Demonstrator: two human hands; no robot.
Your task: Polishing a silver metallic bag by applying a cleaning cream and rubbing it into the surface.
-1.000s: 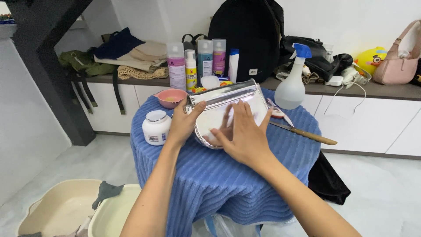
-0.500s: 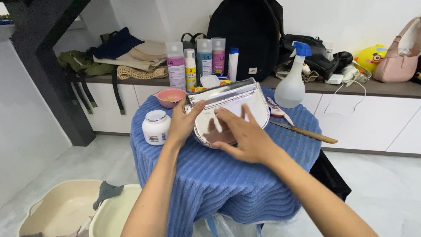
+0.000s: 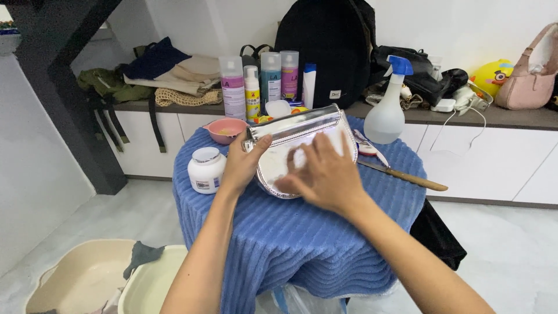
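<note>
From the head camera, a shiny silver purse [image 3: 302,148], half-round with a straight top edge and a mirror-like skin, lies tilted on a small round bench draped in a blue ribbed towel [image 3: 302,238]. The left hand [image 3: 241,166] has its grip closed on the purse's left end, thumb on top by the zipper pull. The right hand [image 3: 322,174] lies flat on the purse's front with fingers spread and loose, gripping nothing; it hides much of the purse's face and looks slightly blurred. Just left of the left hand stands a white jar [image 3: 206,170] with a pale lid, and behind it a pink bowl [image 3: 226,129] holding something yellowish. To the right lie a wooden-handled tool [image 3: 407,176] and a clear spray bottle [image 3: 386,113] with a blue nozzle. Behind, four upright plastic bottles [image 3: 261,87] stand before a black backpack [image 3: 325,52]. On the floor, lower left, two cream basins [image 3: 87,279] hold a grey cloth [image 3: 139,256].
</note>
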